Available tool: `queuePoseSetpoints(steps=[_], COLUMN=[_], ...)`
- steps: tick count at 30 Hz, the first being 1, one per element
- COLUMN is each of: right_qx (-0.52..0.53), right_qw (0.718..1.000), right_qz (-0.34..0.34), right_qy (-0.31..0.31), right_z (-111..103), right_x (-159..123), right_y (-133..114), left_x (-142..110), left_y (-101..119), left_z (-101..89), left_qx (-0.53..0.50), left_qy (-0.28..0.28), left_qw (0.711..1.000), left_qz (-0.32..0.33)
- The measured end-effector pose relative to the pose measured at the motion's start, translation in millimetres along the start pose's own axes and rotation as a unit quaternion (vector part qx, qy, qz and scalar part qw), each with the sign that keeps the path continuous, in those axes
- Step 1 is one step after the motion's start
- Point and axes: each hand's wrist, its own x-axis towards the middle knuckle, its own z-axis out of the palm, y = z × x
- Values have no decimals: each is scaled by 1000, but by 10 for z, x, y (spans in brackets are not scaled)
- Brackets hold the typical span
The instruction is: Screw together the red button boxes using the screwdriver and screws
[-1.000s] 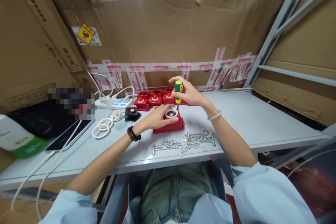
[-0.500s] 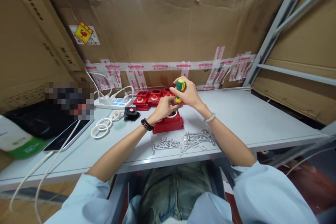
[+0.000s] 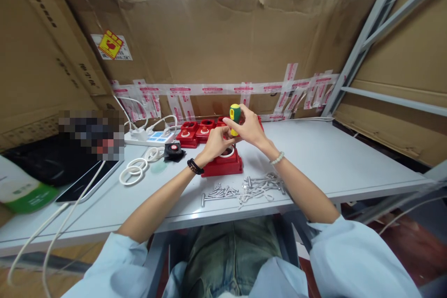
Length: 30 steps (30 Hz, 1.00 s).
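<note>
A screwdriver with a green and yellow handle (image 3: 234, 115) stands upright over a red housing (image 3: 223, 166) with a white ring (image 3: 227, 152) in its top. My right hand (image 3: 249, 126) is closed round the handle, thumb toward the left. Lower down, my left hand (image 3: 217, 143) pinches at the lower end of the screwdriver, its wrist close above the housing's left side. The fingers hide most of the shaft, and the tip's contact point cannot be made out. Loose silver screws (image 3: 223, 192) lie in front of the housing, beside a heap of metal pins and white cords (image 3: 261, 188).
More red housings (image 3: 188, 136) stand in a row behind my hands. To the left are white rings (image 3: 132, 171), a black part (image 3: 173, 151), a power strip (image 3: 153, 137) and a tablet (image 3: 89, 181) with cables. A cardboard wall (image 3: 223, 37) closes off the back.
The screwdriver handle has turned, its yellow patch passing from the right side to the left. My right hand has shifted slightly left with it; my left hand stays by the lower end.
</note>
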Motion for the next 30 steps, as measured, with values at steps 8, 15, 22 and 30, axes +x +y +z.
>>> queuePoseSetpoints(steps=[8, 15, 22, 30], right_qx=[4, -5, -24, -18], right_qw=[1000, 1000, 1000, 1000], right_qz=[16, 17, 12, 13], right_qy=[6, 18, 13, 11], right_z=[-1, -8, -12, -34], right_x=[-1, -10, -13, -19], right_y=[7, 32, 31, 7], left_x=[9, 4, 10, 10], left_y=[-11, 12, -19, -30], left_z=[-18, -32, -13, -29], left_qx=[-56, -51, -40, -32], left_qy=[-54, -88, -14, -34], left_qw=[997, 994, 999, 999], left_qz=[-5, 34, 12, -2])
